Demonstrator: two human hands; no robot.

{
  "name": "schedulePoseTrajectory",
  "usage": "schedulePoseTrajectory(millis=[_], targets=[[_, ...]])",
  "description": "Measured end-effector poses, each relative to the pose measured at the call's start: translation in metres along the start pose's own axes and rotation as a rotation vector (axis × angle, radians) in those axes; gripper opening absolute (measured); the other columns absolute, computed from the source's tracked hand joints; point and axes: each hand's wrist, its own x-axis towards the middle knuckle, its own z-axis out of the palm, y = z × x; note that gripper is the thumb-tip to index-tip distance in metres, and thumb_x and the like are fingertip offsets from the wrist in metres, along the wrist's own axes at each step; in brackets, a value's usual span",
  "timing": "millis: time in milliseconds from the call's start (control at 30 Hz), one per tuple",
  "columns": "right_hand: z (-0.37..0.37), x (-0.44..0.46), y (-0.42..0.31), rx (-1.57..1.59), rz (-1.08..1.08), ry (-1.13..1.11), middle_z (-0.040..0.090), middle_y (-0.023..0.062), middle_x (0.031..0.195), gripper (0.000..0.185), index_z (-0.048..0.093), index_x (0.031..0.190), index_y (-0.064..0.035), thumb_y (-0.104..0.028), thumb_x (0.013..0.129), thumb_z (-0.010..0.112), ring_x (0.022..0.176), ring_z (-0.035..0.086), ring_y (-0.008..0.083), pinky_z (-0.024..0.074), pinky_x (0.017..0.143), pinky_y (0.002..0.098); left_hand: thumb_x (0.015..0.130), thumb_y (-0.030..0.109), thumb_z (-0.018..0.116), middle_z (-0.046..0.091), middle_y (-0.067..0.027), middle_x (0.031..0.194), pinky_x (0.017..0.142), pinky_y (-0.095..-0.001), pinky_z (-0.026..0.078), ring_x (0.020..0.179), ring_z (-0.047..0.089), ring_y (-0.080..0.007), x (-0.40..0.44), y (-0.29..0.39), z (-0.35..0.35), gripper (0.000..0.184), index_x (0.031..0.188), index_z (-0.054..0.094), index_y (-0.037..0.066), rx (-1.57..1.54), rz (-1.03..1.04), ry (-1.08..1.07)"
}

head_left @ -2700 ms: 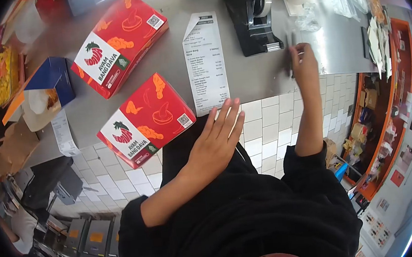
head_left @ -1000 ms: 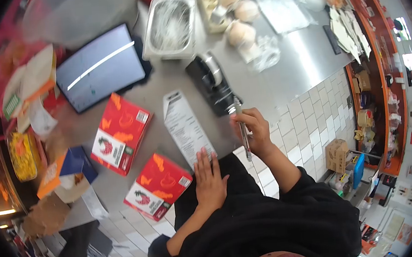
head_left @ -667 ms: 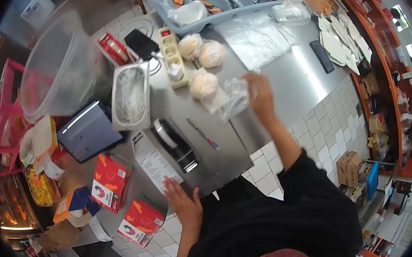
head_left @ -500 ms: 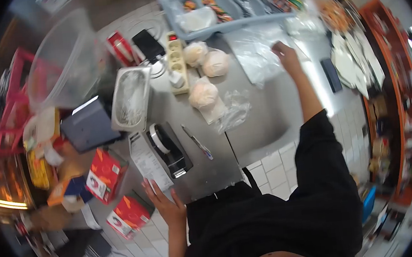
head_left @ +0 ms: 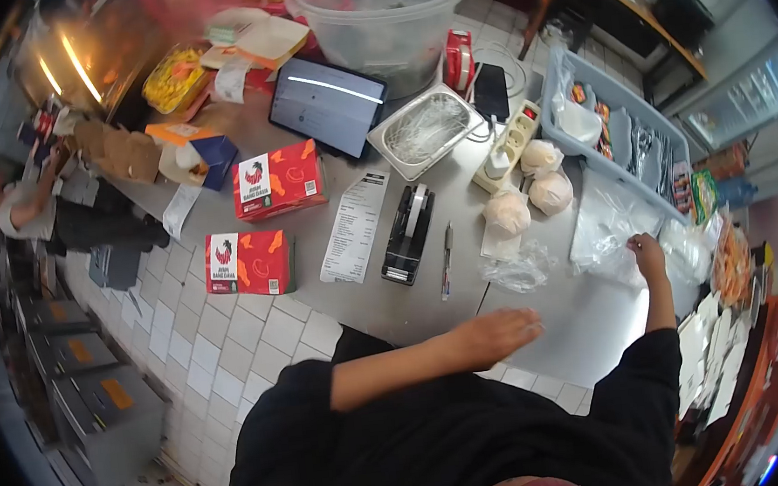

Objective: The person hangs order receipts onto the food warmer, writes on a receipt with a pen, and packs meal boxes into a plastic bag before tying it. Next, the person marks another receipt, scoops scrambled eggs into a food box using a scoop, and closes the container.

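Plastic bags [head_left: 600, 232]: in the head view, clear and flat on the right part of the bench [head_left: 571, 338], against the near side of the blue-grey tray [head_left: 577, 148].
Right grip [head_left: 650, 258]: over the near right-hand edge of the bags, fingers curled with the tips close together; whether film is pinched between them, or only touched, I cannot tell.
Way from grip to bags: most of the film lies to the left of the fingertips and beyond them, towards the tray.
Long axis: unsure, since the creases and the hand blur the outline; the side against the tray slants from far left to near right, along the tray's wall.
Nearer hand: the right, clearly; the other is well apart from the film.
Left grip [head_left: 501, 333]: back of the hand up, above the bench's near edge, fingers loosely together and pointing right; nothing shows in it, but the palm is hidden, so I cannot tell if it is empty.
Crumpled bag [head_left: 516, 273]: just beyond the left grip, beside three pale round bundles [head_left: 506, 213].
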Motion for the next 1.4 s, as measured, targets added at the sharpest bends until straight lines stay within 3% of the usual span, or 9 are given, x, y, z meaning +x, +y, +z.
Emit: schedulePoseTrajectory(millis=[267, 367, 567, 667, 833, 1000, 1100, 1233, 1400], targets=[[-0.061, -0.017, -0.051, 0.262, 0.079, 0.550, 0.060, 0.0197, 0.087, 0.015, 0.055, 0.102, 0.0000, -0.009, 0.093, 0.049, 0.081, 0.057, 0.0390, 0.0450, 0.073, 0.0391, 0.084, 0.018, 0.058, 0.034, -0.0183, 0.148, 0.116, -0.0512, 0.018, 0.144, 0.022, -0.0310, 0.111, -0.023, 0.097, 0.055, 0.135, 0.044, 0.003, 0.343, 0.319, 0.054], [-0.093, -0.019, -0.099, -0.040, 0.285, 0.218, 0.063, 0.0133, 0.085, 0.025, 0.057, 0.116, -0.0035, -0.011, 0.096, 0.044, 0.071, 0.059, 0.0238, 0.0460, 0.070, 0.0319, 0.074, 0.047, 0.070, 0.027, -0.0177, 0.153, 0.113, -0.0597, 0.016, 0.144, 0.015, -0.0411, 0.157, -0.043, 0.106, 0.087, 0.144, 0.036, 0.009, 0.261, 0.116, -0.003], [-0.143, -0.069, -0.062, 1.344, 0.058, 0.735, 0.061, 0.0071, 0.099, 0.028, 0.054, 0.120, 0.0014, -0.011, 0.097, 0.050, 0.079, 0.057, 0.0103, 0.0489, 0.067, 0.0220, 0.069, 0.044, 0.078, 0.035, -0.0194, 0.149, 0.114, -0.0565, 0.017, 0.142, 0.023, -0.0335, 0.161, -0.097, 0.149, 0.087, 0.135, 0.044, -0.001, 0.210, -0.211, -0.222], [-0.223, -0.098, -0.162, 0.447, 0.220, 1.111, 0.057, 0.0119, 0.121, 0.031, 0.052, 0.125, 0.0000, -0.007, 0.095, 0.048, 0.096, 0.060, 0.0209, 0.0519, 0.083, 0.0324, 0.072, 0.046, 0.075, 0.034, -0.0186, 0.149, 0.113, -0.0604, 0.015, 0.143, 0.022, -0.0327, 0.160, -0.092, 0.138, 0.082, 0.134, 0.046, 0.002, 0.247, -0.246, -0.312], [-0.249, -0.162, -0.140, 0.336, 0.283, 1.068, 0.059, 0.0144, 0.119, 0.039, 0.044, 0.133, -0.0009, -0.014, 0.097, 0.051, 0.092, 0.064, 0.0190, 0.0580, 0.079, 0.0337, 0.084, 0.045, 0.066, 0.037, -0.0167, 0.148, 0.112, -0.0584, 0.020, 0.141, 0.027, -0.0324, 0.176, -0.026, 0.071, 0.068, 0.135, 0.047, 0.005, 0.189, -0.194, -0.427], [-0.200, -0.172, -0.182, 0.710, 0.294, 0.969, 0.058, 0.0135, 0.120, 0.042, 0.043, 0.135, -0.0009, -0.015, 0.097, 0.051, 0.095, 0.062, 0.0189, 0.0545, 0.081, 0.0319, 0.092, 0.063, 0.042, 0.047, -0.0143, 0.138, 0.106, -0.0444, 0.039, 0.125, 0.049, -0.0299, 0.175, 0.010, -0.003, 0.075, 0.140, 0.039, 0.005, -2.011, -0.032, -0.277], [-0.172, -0.177, -0.193, 0.906, 0.336, 0.885, 0.057, 0.0129, 0.121, 0.044, 0.042, 0.136, -0.0009, -0.016, 0.097, 0.052, 0.097, 0.061, 0.0188, 0.0524, 0.081, 0.0308, 0.086, 0.070, 0.041, 0.046, -0.0147, 0.139, 0.102, -0.0442, 0.043, 0.122, 0.052, -0.0281, 0.139, 0.027, -0.044, 0.085, 0.142, 0.036, 0.006, -2.025, -0.032, -0.123], [-0.131, -0.192, -0.201, 1.163, 0.394, 0.734, 0.056, 0.0122, 0.123, 0.046, 0.041, 0.138, -0.0009, -0.017, 0.096, 0.052, 0.100, 0.059, 0.0187, 0.0496, 0.082, 0.0293, 0.091, 0.047, 0.059, 0.053, -0.0115, 0.130, 0.093, -0.0361, 0.050, 0.111, 0.057, -0.0209, 0.063, -0.005, -0.075, 0.065, 0.138, 0.042, 0.007, -1.819, 0.014, -0.020], [-0.110, -0.184, -0.175, 1.499, 0.357, 0.569, 0.055, 0.0113, 0.124, 0.049, 0.041, 0.140, -0.0008, -0.018, 0.096, 0.053, 0.103, 0.057, 0.0186, 0.0461, 0.084, 0.0275, 0.086, 0.020, 0.072, 0.067, -0.0039, 0.089, 0.070, -0.0283, 0.055, 0.080, 0.065, -0.0116, -0.017, -0.002, -0.104, 0.026, 0.104, 0.062, 0.004, -1.221, -0.777, 0.365]])
